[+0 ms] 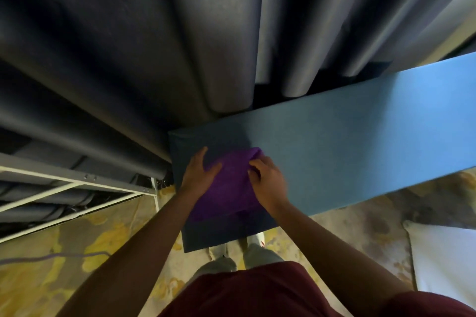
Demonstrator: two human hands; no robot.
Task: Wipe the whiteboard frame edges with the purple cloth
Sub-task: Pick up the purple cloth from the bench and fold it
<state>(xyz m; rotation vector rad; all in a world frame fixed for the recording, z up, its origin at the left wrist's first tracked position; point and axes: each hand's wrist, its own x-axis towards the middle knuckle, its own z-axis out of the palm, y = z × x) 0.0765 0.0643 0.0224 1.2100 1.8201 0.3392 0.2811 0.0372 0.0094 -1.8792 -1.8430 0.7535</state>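
The purple cloth lies bunched on the left end of a long blue surface. My left hand rests flat on the cloth's left side, fingers spread. Over on the cloth's right, my right hand pinches a fold of it near the top. A white metal frame with thin bars shows at the lower left; I cannot tell whether it belongs to the whiteboard. No whiteboard surface is visible.
Dark grey curtains hang behind the blue surface and fill the upper view. Below is a yellow and grey patterned carpet with a purple cable across it. A white cushion lies at the lower right.
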